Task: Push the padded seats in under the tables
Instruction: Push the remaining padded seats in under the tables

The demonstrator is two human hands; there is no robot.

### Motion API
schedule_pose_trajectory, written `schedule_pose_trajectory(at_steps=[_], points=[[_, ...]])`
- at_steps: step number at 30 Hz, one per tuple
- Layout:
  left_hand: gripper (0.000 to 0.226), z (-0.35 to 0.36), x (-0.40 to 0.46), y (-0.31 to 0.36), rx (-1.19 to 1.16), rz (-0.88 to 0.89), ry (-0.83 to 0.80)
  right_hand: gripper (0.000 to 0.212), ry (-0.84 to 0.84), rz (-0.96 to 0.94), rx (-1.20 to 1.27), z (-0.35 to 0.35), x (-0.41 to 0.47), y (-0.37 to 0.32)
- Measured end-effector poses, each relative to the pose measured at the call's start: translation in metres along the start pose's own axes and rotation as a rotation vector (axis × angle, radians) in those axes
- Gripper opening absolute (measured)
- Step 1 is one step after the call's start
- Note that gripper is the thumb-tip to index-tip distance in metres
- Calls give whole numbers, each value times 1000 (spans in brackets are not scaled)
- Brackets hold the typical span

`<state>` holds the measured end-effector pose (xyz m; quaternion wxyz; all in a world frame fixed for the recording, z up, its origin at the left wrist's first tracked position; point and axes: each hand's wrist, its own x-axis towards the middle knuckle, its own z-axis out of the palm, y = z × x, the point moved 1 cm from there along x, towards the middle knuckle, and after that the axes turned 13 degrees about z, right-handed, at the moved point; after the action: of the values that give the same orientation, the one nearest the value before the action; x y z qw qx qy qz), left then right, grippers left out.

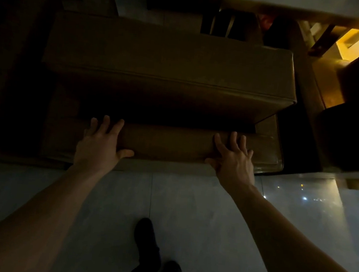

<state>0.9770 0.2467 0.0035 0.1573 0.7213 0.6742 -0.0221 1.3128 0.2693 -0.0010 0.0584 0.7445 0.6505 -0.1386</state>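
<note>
A brown padded seat (169, 65) fills the middle of the dim view, and its wide cushion reaches toward a pale table edge (272, 5) at the top. The seat's padded backrest top (167, 143) runs across just in front of me. My left hand (100, 142) lies on the backrest's left part, fingers spread over the top and thumb hooked on the near edge. My right hand (233, 160) holds the right part the same way. Both arms are stretched out straight.
Pale floor tiles (189, 212) lie under me, with my dark shoes (146, 237) near the bottom. A dark seat (352, 138) stands close on the right, and a second padded block (99, 3) sits at the far left. Wooden legs and yellow light (356, 42) show at the top right.
</note>
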Motion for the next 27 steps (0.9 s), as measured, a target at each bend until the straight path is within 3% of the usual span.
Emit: schedule_pose_trajectory(at_steps=[9,27], points=[[94,-5,33,-5,-32,-7,44,76,39,-5,5,-6,33,-9],[94,12,-6,13,-13,-12,109,73,26,-19,0,-1,3,13]])
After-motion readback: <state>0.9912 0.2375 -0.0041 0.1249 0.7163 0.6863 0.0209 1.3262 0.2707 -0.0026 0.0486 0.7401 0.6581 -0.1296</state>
